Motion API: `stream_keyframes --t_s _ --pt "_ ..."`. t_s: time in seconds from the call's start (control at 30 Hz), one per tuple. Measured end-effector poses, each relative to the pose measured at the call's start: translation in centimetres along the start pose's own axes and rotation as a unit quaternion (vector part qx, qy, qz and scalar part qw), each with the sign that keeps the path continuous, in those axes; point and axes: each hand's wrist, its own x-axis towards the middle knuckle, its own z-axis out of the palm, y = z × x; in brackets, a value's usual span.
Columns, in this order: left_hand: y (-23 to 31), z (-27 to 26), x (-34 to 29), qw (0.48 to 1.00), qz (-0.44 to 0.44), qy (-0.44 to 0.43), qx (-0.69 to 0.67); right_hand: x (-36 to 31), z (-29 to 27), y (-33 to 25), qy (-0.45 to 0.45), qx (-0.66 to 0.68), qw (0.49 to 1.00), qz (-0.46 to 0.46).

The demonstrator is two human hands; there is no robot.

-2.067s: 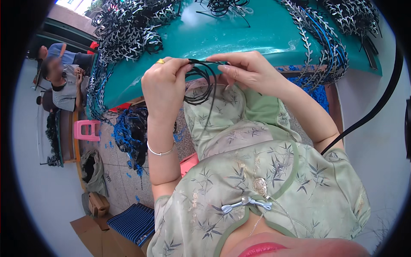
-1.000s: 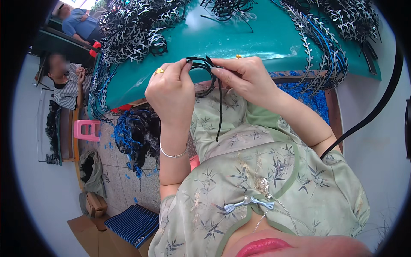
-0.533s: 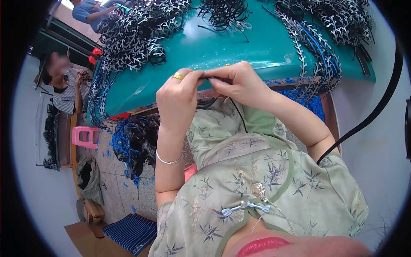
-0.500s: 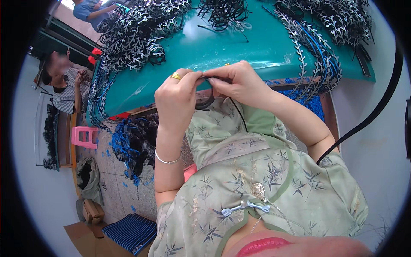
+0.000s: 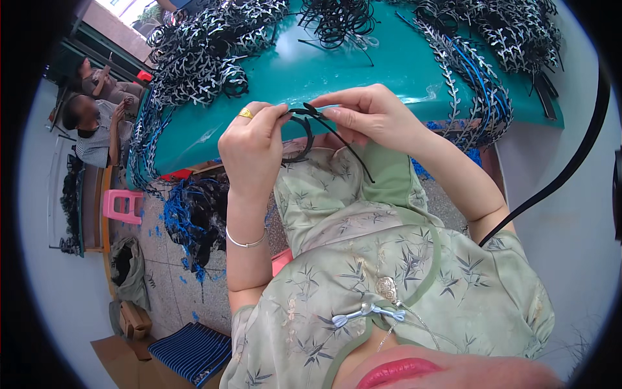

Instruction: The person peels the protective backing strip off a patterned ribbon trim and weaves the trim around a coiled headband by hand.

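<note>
Over the near edge of the green-covered table, I hold a thin black strip [image 5: 353, 152] in both hands. My left hand [image 5: 249, 139], with a gold ring, is closed on one part of it. A loop of the strip hangs just right of these fingers. Thumb and fingertips of my right hand [image 5: 369, 117] pinch it beside a small knot-like, leaf-shaped part between the hands. From there a loose tail slants down to the right over my lap.
The green table [image 5: 278, 74] bears heaped leaf-patterned strips [image 5: 194, 61], black curled strips [image 5: 337, 26] and another heap [image 5: 512, 32]. Strips hang over its right edge. Left are two people, a pink stool [image 5: 123, 206], a black plastic heap with blue scraps [image 5: 194, 217] and a striped cushion [image 5: 191, 350].
My hands have moved apart, the left one leftward, and the black strip with its loop and tail now shows between them. A second person shows at far left.
</note>
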Motion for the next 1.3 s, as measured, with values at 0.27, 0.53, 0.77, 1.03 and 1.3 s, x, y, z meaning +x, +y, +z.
stream_keyframes --t_s 0.27,0.53,0.77,1.03,1.3 --pt "0.5 -0.6 0.0 1.000 -0.016 -0.003 -0.008 -0.2 0.7 0.9 0.097 -0.094 0.986 -0.099" --pt "0.4 -0.4 -0.1 1.000 -0.018 0.017 0.018 -0.6 1.3 -0.3 0.080 -0.085 0.991 -0.066" --pt "0.4 -0.3 -0.2 0.999 -0.009 0.022 0.037 -0.5 1.6 -0.2 0.089 -0.043 0.994 -0.053" --pt "0.2 -0.4 -0.1 0.999 0.013 0.017 0.030 -0.5 0.4 -0.7 0.055 -0.006 0.998 -0.015" --pt "0.0 0.0 -0.2 0.998 0.019 0.025 0.061 -0.4 0.7 -0.3 0.056 0.020 0.998 -0.001"
